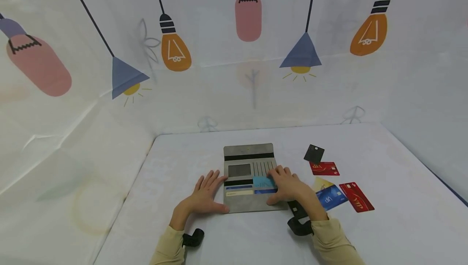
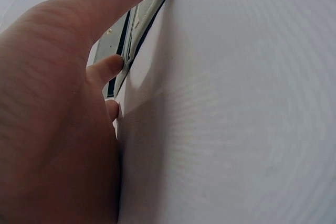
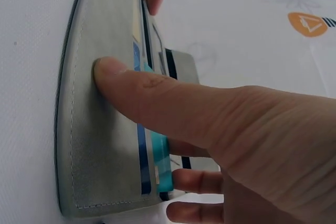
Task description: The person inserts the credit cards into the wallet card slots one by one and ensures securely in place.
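Observation:
A grey card wallet (image 1: 248,205) lies unfolded on the white table, its flap away from me and cards in several slots. My left hand (image 1: 204,198) rests at its left edge, fingers spread, thumb at the lower left corner. Over the right half is my right hand (image 1: 290,185), whose fingertips touch a teal card (image 1: 263,182) in an upper slot. In the right wrist view the thumb (image 3: 113,72) presses on the wallet's plain near panel (image 3: 105,145), well apart from the fingers. The teal card (image 3: 161,161) stands partly out above a dark blue card (image 3: 143,156).
Right of the wallet lie a black card (image 1: 314,154), a red VIP card (image 1: 324,168), a yellow card (image 1: 321,183), a blue card (image 1: 332,198) and another red VIP card (image 1: 357,197). A black object (image 1: 297,210) sits under the right wrist. A lamp-printed sheet (image 1: 219,94) hangs behind.

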{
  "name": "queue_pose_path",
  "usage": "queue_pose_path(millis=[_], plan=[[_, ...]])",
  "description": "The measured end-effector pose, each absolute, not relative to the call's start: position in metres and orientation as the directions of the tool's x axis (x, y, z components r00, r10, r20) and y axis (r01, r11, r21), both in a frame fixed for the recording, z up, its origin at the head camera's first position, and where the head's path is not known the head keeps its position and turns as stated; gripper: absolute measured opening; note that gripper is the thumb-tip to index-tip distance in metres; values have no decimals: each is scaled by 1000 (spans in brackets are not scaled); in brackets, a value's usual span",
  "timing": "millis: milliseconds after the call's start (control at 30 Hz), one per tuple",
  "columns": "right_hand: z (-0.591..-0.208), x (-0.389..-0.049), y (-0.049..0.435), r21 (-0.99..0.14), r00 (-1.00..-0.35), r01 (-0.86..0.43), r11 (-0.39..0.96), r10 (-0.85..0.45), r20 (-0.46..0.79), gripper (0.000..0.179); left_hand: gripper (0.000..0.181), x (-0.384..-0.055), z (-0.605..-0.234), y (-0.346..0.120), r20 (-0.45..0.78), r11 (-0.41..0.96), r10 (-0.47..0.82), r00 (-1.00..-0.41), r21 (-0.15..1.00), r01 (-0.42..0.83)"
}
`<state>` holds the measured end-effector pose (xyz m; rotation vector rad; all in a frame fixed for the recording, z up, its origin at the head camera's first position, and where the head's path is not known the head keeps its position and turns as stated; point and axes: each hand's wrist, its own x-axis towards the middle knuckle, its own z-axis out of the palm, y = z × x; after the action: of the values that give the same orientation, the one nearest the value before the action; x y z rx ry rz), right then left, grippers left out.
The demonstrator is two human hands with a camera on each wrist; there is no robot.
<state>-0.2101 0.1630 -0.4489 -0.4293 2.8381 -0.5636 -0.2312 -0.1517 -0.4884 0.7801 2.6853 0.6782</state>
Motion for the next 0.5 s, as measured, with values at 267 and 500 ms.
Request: queue_pose_path(millis=[267,500], plan=[[-446,-206,161,-376,-938,-261,889,-326,-119,71,100,-231,-488,-152,-120,750,556,-822,498,435],[-447,-206,161,-372,-935,-270,888,-334,-118,69,100,-231,-488,-152,-113,743,565,-817,502,444]])
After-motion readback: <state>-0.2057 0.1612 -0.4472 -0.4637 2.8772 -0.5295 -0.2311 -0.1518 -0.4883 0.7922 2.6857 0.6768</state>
